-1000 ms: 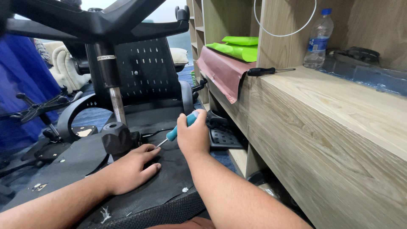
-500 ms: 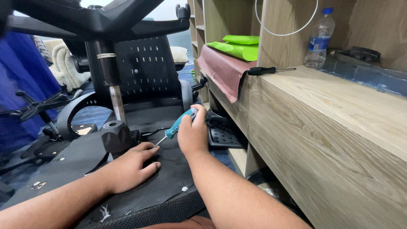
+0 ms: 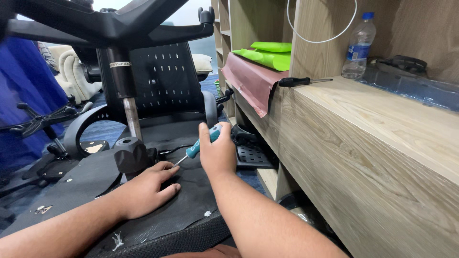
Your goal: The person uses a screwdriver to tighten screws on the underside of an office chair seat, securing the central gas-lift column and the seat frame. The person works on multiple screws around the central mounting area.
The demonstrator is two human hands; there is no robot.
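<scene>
**Teal-handled screwdriver at the underside of an upturned chair**

Teal and white plastic: handle of a screwdriver (image 3: pixel 201 143), pinched in the right hand (image 3: pixel 219 155), thumb up along one side, fingers curled round the other. Shaft slanted down and to the left, tip just beside the fingertips of the left hand (image 3: pixel 146 191), at the foot of a black plastic shroud (image 3: pixel 130 155). Whether the tip actually sits in a screw: cannot tell, spot hidden by the fingers.

Left grip spread flat, palm down, holding nothing, pressed on the black fabric seat underside (image 3: pixel 191 200), fingers touching the base of the shroud. A few white flecks scattered over the fabric.

Rising from the shroud, a metal gas cylinder (image 3: pixel 131 114), topped by the black star base (image 3: pixel 119 24) with a caster socket at one arm's end. Behind, a perforated black backrest (image 3: pixel 165 81) and a curved armrest (image 3: pixel 86 129).

Further left, blue cloth (image 3: pixel 24 95) and loose black chair parts on the floor.

To the right, a light wood tabletop (image 3: pixel 382 119), well apart from both hands. On it, a second screwdriver with a black handle (image 3: pixel 299 81), near the edge; a clear water bottle with a blue cap (image 3: pixel 358 45) farther back; a maroon sheet (image 3: pixel 251 81) hanging over the edge; bright green folded material (image 3: pixel 270 52) above that. White cable (image 3: pixel 325 36) looped against the wooden upright.
</scene>
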